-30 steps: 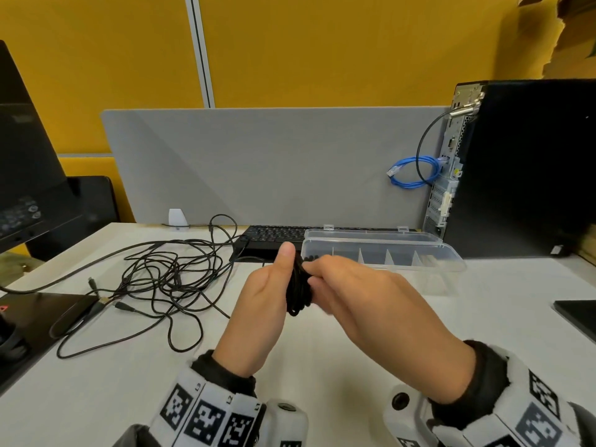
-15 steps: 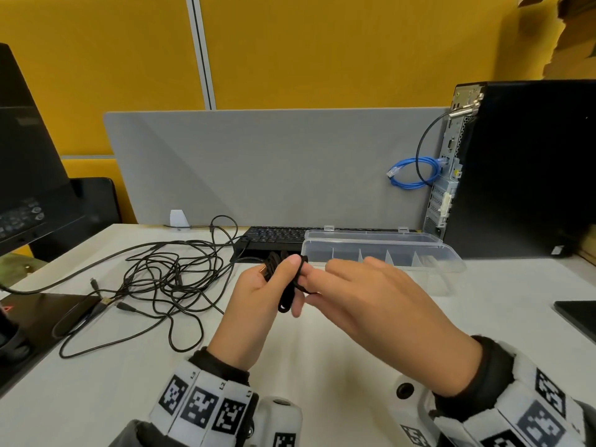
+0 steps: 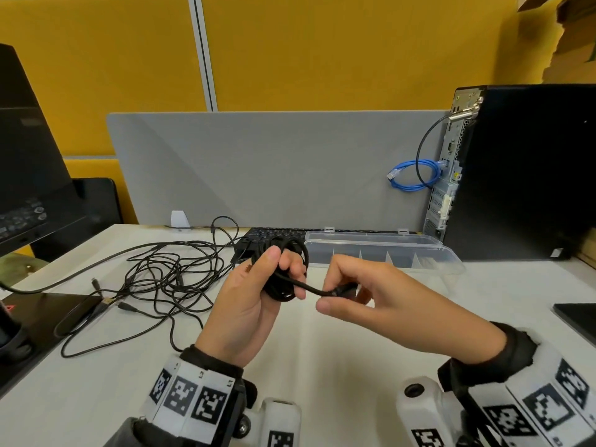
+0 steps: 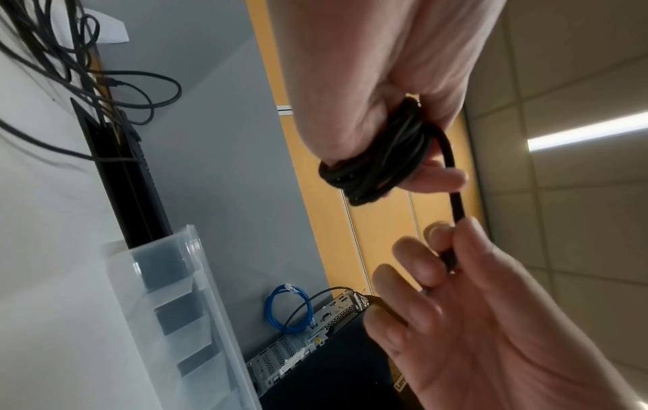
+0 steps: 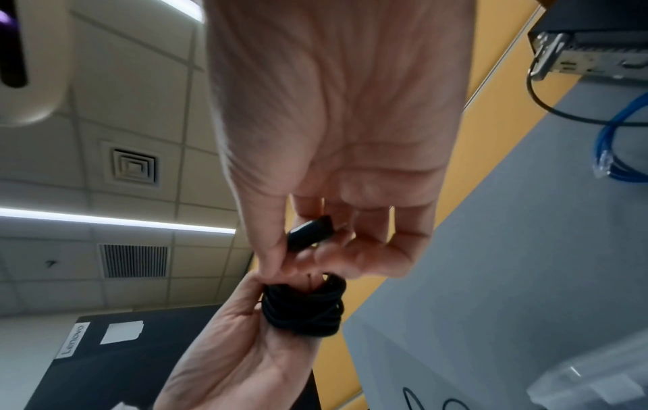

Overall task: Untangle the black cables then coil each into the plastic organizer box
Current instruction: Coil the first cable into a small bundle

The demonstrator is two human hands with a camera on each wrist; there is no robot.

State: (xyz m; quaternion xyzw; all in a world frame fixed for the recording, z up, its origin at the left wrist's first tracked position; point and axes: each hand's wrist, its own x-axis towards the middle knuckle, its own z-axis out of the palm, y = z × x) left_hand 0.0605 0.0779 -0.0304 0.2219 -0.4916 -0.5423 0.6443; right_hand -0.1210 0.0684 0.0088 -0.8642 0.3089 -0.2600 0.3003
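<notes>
My left hand [image 3: 274, 279] grips a tight coil of black cable [image 3: 281, 288] above the middle of the desk; the same coil [image 4: 375, 166] shows wound round its fingers in the left wrist view, and as the coil [image 5: 303, 310] in the right wrist view. A short free end runs rightward to my right hand [image 3: 342, 293], which pinches the black plug [image 5: 310, 233] between thumb and fingers. A tangle of thin black cables [image 3: 161, 279] lies on the desk to the left. The clear plastic organizer box [image 3: 429, 259] stands open behind my hands, its dividers visible.
A black keyboard [image 3: 274, 235] lies behind the coil against a grey divider panel [image 3: 274, 169]. A black computer tower [image 3: 522, 172] with a blue cable loop [image 3: 412, 174] stands at right. A monitor [image 3: 25, 156] and a dark pad [image 3: 38, 321] are at left.
My hands have drawn apart. The right hand pulled the cable's plug end out to the right of the coil, which the left hand has turned and raised slightly.
</notes>
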